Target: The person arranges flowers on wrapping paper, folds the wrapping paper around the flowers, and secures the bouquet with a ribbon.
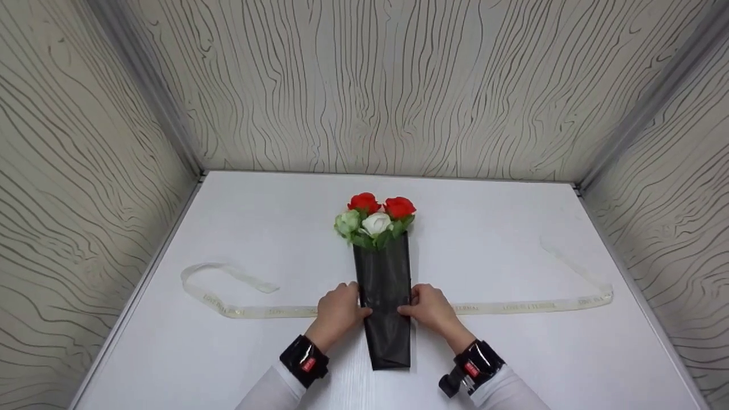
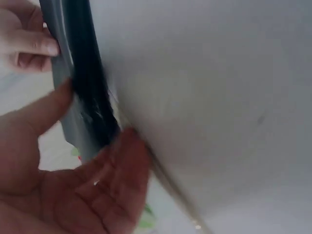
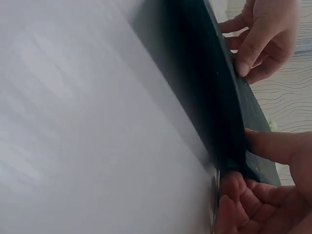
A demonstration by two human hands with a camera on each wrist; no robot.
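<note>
A bouquet wrapped in black paper (image 1: 386,273) lies on the white table, blooms pointing away from me. Two red roses (image 1: 400,207), a white flower (image 1: 376,224) and a pale green one (image 1: 347,222) show above green leaves. My left hand (image 1: 339,312) grips the wrapper's left edge, thumb on top and fingers at the side. On the opposite edge my right hand (image 1: 434,310) pinches the wrapper in the same way. A cream ribbon (image 1: 501,307) with printed lettering runs crosswise behind both hands; its middle is hidden by the bouquet. In the right wrist view the wrapper (image 3: 195,73) stands slightly off the table.
The ribbon's left end (image 1: 228,270) curls back in a loop, and its right end (image 1: 569,265) bends away toward the back. Patterned panels (image 1: 370,85) enclose the white table (image 1: 273,210) at the back and both sides.
</note>
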